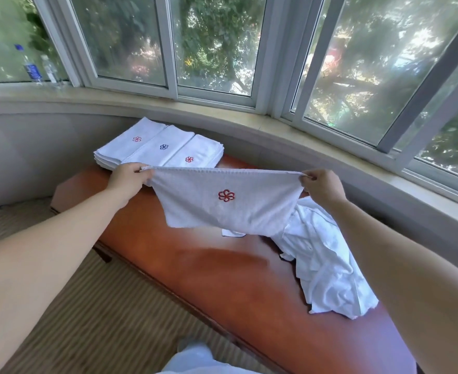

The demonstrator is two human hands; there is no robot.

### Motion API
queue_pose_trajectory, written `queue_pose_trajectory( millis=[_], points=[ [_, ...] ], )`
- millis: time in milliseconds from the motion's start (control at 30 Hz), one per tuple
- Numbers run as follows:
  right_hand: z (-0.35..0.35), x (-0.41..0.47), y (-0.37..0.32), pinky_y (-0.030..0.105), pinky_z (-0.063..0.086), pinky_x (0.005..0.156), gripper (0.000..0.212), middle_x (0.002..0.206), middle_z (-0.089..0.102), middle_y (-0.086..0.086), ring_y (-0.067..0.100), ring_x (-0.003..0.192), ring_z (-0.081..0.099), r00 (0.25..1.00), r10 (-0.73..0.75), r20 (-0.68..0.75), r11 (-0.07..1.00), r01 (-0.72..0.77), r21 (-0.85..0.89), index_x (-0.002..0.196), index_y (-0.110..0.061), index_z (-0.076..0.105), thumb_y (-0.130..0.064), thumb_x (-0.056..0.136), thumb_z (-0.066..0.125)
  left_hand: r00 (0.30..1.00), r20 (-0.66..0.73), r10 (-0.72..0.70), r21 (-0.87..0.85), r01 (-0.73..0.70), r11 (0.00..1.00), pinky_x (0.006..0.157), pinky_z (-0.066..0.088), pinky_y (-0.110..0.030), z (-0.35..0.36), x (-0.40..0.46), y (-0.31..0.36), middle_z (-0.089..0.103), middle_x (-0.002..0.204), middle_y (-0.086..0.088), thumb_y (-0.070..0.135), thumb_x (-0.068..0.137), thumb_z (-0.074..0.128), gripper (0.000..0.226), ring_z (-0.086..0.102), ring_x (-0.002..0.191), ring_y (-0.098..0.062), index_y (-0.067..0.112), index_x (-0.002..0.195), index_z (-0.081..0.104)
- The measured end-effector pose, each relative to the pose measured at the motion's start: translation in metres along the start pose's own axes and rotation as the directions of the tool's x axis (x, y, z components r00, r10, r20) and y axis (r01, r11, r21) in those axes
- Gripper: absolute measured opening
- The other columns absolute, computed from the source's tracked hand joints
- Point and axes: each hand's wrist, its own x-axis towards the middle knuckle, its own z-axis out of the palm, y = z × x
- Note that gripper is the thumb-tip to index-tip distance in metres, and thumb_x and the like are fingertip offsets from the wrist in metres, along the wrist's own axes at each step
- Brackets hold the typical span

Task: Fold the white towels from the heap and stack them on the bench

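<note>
The fingers of the left hand (127, 177) pinch one top corner of a white towel (222, 209), and the fingers of the right hand (320, 187) pinch the other, so its upper edge is stretched taut in the air above the reddish-brown wooden surface (195, 268). The towel hangs down in a sagging, roughly trapezoid sheet, thin and finely textured. On the right of the surface lies the heap of crumpled white towels (322, 263), glossy in the light. At the far left end sit three side-by-side stacks of folded towels (157, 147), flat and neat. A small red pinwheel emblem (226, 195) is stitched near the held towel's centre.
</note>
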Motion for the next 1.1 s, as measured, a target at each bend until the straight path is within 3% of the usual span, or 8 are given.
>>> queue_pose_trajectory(
  millis=[67, 167, 300, 367, 533, 633, 900, 1100],
  points=[
    [0.004, -0.006, 0.01, 0.031, 0.047, 0.064, 0.021, 0.08, 0.075, 0.012, 0.026, 0.067, 0.064, 0.998, 0.033, 0.057, 0.999, -0.032, -0.032, 0.088, -0.008, 0.077, -0.022, 0.092, 0.062, 0.995, 0.089, -0.041, 0.038, 0.038, 0.999, 0.089, 0.059, -0.04, -0.001, -0.006, -0.01, 0.075, 0.097, -0.005, 0.03, 0.092, 0.074, 0.005, 0.069, 0.091, -0.018, 0.029, 0.088, 0.076],
    [0.016, -0.019, 0.035, 0.034, 0.053, 0.071, 0.015, 0.077, 0.074, 0.013, 0.021, 0.066, 0.061, 0.938, 0.18, 0.295, 0.981, -0.149, -0.125, 0.087, -0.005, 0.075, -0.019, 0.09, 0.068, 0.949, 0.278, -0.151, 0.186, 0.101, 0.977, 0.081, 0.06, -0.03, -0.003, -0.019, -0.038, 0.077, 0.09, 0.001, 0.026, 0.089, 0.077, 0.005, 0.069, 0.086, -0.013, 0.03, 0.087, 0.08],
    [0.031, -0.044, 0.059, 0.028, 0.047, 0.063, 0.007, 0.069, 0.056, 0.009, 0.019, 0.059, 0.049, 0.636, 0.41, 0.654, 0.91, -0.332, -0.248, 0.087, -0.008, 0.06, -0.006, 0.089, 0.066, 0.756, 0.498, -0.424, 0.437, 0.204, 0.876, 0.078, 0.057, -0.025, -0.002, -0.041, -0.074, 0.077, 0.088, 0.003, 0.028, 0.087, 0.074, 0.013, 0.068, 0.078, -0.008, 0.016, 0.089, 0.079],
    [0.034, -0.045, 0.058, 0.025, 0.042, 0.057, 0.016, 0.064, 0.05, 0.006, 0.016, 0.053, 0.043, 0.596, 0.443, 0.67, 0.893, -0.357, -0.273, 0.08, -0.01, 0.054, -0.005, 0.089, 0.066, 0.716, 0.51, -0.476, 0.404, 0.29, 0.868, 0.08, 0.057, -0.028, -0.003, -0.043, -0.077, 0.072, 0.082, 0.0, 0.023, 0.085, 0.074, 0.011, 0.065, 0.075, -0.012, 0.012, 0.082, 0.074],
    [0.04, -0.019, 0.039, 0.022, 0.041, 0.051, 0.022, 0.061, 0.055, 0.006, 0.018, 0.052, 0.047, 0.834, 0.367, 0.413, 0.93, -0.337, -0.147, 0.068, -0.009, 0.058, -0.013, 0.089, 0.062, 0.858, 0.329, -0.395, 0.12, 0.377, 0.918, 0.081, 0.059, -0.03, 0.004, -0.022, -0.061, 0.068, 0.08, 0.0, 0.019, 0.087, 0.077, 0.008, 0.062, 0.073, -0.011, 0.018, 0.083, 0.071],
    [0.048, -0.007, 0.034, 0.031, 0.051, 0.066, 0.017, 0.069, 0.062, 0.007, 0.021, 0.063, 0.055, 0.921, 0.273, 0.277, 0.956, -0.293, 0.033, 0.073, -0.006, 0.067, -0.014, 0.088, 0.062, 0.917, 0.209, -0.339, 0.04, 0.339, 0.94, 0.081, 0.056, -0.029, 0.013, -0.013, -0.05, 0.069, 0.087, -0.001, 0.021, 0.091, 0.073, 0.004, 0.063, 0.077, -0.011, 0.019, 0.088, 0.072],
    [0.058, 0.001, 0.031, 0.035, 0.042, 0.062, 0.019, 0.07, 0.063, 0.005, 0.022, 0.063, 0.053, 0.974, 0.173, 0.145, 0.972, -0.193, 0.131, 0.087, -0.008, 0.072, -0.025, 0.085, 0.064, 0.969, 0.084, -0.233, -0.093, 0.24, 0.966, 0.077, 0.053, -0.026, 0.01, -0.005, -0.039, 0.068, 0.087, 0.001, 0.019, 0.092, 0.071, 0.004, 0.063, 0.078, -0.008, 0.021, 0.094, 0.073],
    [0.069, -0.025, 0.045, 0.029, 0.043, 0.062, 0.008, 0.068, 0.065, -0.004, 0.014, 0.067, 0.058, 0.979, 0.129, 0.155, 0.986, -0.143, 0.08, 0.077, -0.021, 0.068, -0.022, 0.084, 0.065, 0.975, 0.061, -0.215, -0.015, 0.216, 0.976, 0.076, 0.055, -0.033, 0.014, -0.03, -0.059, 0.072, 0.082, -0.002, 0.016, 0.084, 0.064, 0.012, 0.064, 0.075, -0.014, 0.018, 0.085, 0.075]
  ],
)
